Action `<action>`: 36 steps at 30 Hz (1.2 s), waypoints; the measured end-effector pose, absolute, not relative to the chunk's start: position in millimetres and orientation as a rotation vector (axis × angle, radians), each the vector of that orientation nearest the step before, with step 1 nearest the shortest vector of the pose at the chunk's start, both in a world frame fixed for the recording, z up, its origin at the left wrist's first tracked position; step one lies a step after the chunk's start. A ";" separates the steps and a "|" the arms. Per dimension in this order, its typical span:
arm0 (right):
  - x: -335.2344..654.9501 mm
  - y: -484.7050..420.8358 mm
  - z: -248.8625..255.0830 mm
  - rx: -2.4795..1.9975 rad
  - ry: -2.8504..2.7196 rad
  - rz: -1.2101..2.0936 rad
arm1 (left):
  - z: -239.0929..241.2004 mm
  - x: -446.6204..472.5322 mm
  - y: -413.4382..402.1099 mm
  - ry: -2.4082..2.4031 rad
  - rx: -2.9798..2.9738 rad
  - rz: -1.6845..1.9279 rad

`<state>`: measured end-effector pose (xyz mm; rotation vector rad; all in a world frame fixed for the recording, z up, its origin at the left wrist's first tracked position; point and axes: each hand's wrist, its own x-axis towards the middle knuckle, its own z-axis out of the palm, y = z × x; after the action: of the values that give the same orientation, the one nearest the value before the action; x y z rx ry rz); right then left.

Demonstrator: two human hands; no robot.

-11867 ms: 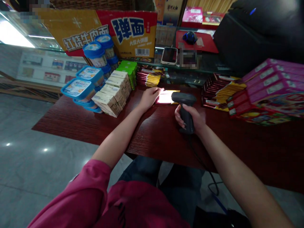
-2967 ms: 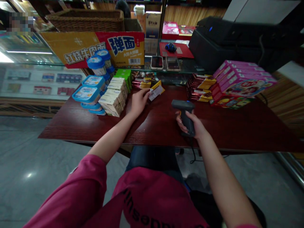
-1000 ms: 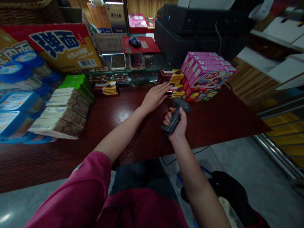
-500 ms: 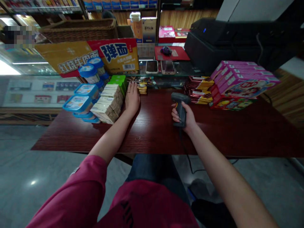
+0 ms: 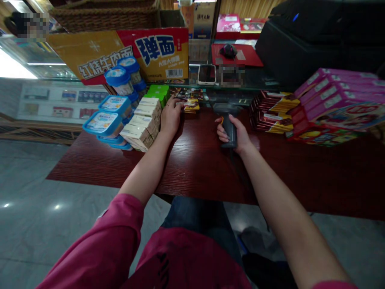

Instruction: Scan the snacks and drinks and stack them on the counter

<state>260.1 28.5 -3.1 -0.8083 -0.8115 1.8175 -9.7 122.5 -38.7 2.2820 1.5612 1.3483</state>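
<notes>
My right hand (image 5: 233, 134) is wrapped round the grip of a dark barcode scanner (image 5: 230, 130), held over the table with its cord hanging down. My left hand (image 5: 171, 116) rests with fingers apart beside a row of small cream boxes (image 5: 140, 128) and green boxes (image 5: 158, 93). Its fingertips reach the near side of some small snack packets (image 5: 190, 105) in brown and yellow wrappers; whether they touch these I cannot tell. Left of the boxes stand stacked blue-lidded tubs (image 5: 104, 122) and round blue-lidded cups (image 5: 118, 78).
On the right are stacked red-and-yellow packets (image 5: 270, 120) beside pink boxes (image 5: 333, 98). A cardboard carton (image 5: 162, 56) and wicker basket (image 5: 105, 16) stand at the back left. Behind the table lie a phone (image 5: 207, 74) and a mouse (image 5: 227, 51) on a red mat (image 5: 249, 56).
The view has tilted down and shifted slightly left. My left hand's fingers have bent and spread toward the snack packets. The scanner stays in my right hand, its head now blurred.
</notes>
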 end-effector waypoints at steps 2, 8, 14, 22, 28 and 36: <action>259.6 28.1 -3.9 -0.796 -0.831 1.805 | -36.6 -6.5 121.1 1.540 2.331 1.304; 252.8 27.3 -9.7 -0.819 -0.885 1.605 | -32.4 18.4 101.0 1.424 2.290 1.444; 249.9 15.9 -10.2 -0.789 -0.985 1.531 | -36.0 34.6 98.0 1.363 1.925 1.589; 242.1 3.3 -4.9 -0.821 -1.066 1.784 | -39.8 34.5 101.3 1.399 1.853 1.497; 244.6 7.3 -9.3 -0.775 -1.045 1.784 | -40.3 37.2 102.5 1.404 1.859 1.502; 291.6 -2.1 -8.8 -0.782 -0.864 1.665 | -29.0 47.5 80.4 1.343 2.162 1.545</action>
<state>291.6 -2.1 -8.8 -0.7824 -0.8643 1.6647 47.5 80.4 -29.0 2.1623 1.3428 1.5454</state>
